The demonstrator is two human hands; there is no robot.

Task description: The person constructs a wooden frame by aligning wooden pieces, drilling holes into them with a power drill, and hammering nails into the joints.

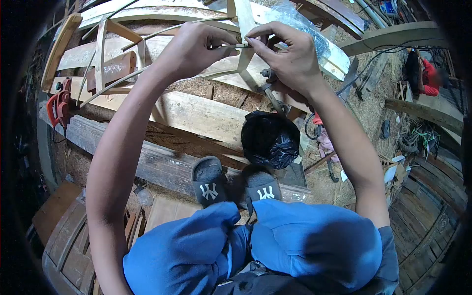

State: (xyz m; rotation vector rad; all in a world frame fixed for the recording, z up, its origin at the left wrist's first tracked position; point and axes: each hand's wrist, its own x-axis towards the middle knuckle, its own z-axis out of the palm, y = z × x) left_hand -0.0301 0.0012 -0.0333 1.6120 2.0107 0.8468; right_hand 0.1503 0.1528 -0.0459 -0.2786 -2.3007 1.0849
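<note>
My left hand pinches one end of a thin, pale strip between thumb and fingers. At its other end, the thumb and fingertips of my right hand are closed on the same strip. The strip crosses in front of a light wooden slat that stands up from the frame; whether it touches the slat I cannot tell. Just below my right hand is a metal bolt-like fitting. What the strip is made of is too small to make out.
A black plastic bag lines a container ahead of my sandals. Long planks lie over sawdust. A red clamp grips wood at left. Clear plastic sheeting lies beyond my right hand. A person in red is at far right.
</note>
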